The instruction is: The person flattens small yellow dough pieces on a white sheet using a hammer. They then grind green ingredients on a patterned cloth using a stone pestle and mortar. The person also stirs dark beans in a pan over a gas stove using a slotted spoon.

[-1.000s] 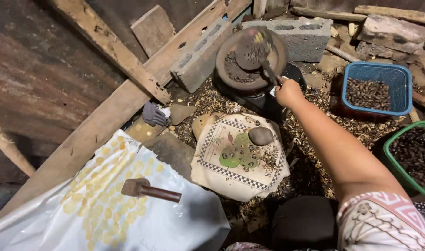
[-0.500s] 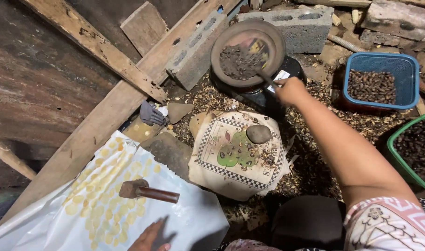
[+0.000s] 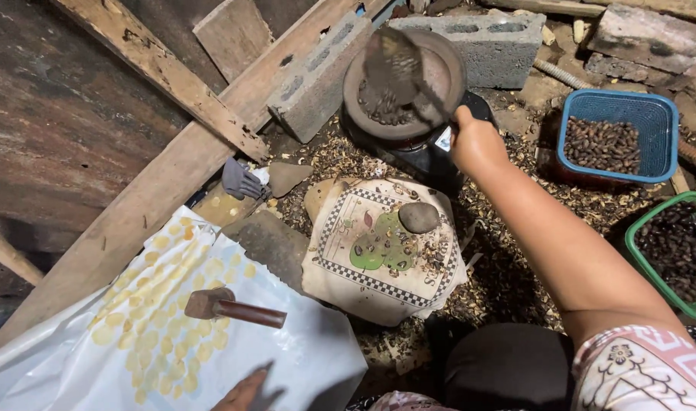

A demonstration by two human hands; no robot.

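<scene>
The scoop (image 3: 397,65) is in the upper centre of the frame, above the round pan (image 3: 405,84). Its long axis runs diagonally: the blurred mesh head points to the upper left, and the handle runs down to the lower right into the right hand (image 3: 476,141). The fingers of that hand are closed around the handle end. The pan holds dark nuts and sits on a black stove (image 3: 432,156).

Below the stove, a patterned cloth (image 3: 378,251) carries a grey stone (image 3: 419,217) and nut fragments. A blue basket (image 3: 618,137) and a green basket (image 3: 672,247), both holding dark nuts, are at the right edge.

The left hand (image 3: 245,392) is at the bottom edge, only partly visible; its finger state cannot be determined. It lies on a white sheet (image 3: 173,342), near a hammer (image 3: 230,306).
</scene>
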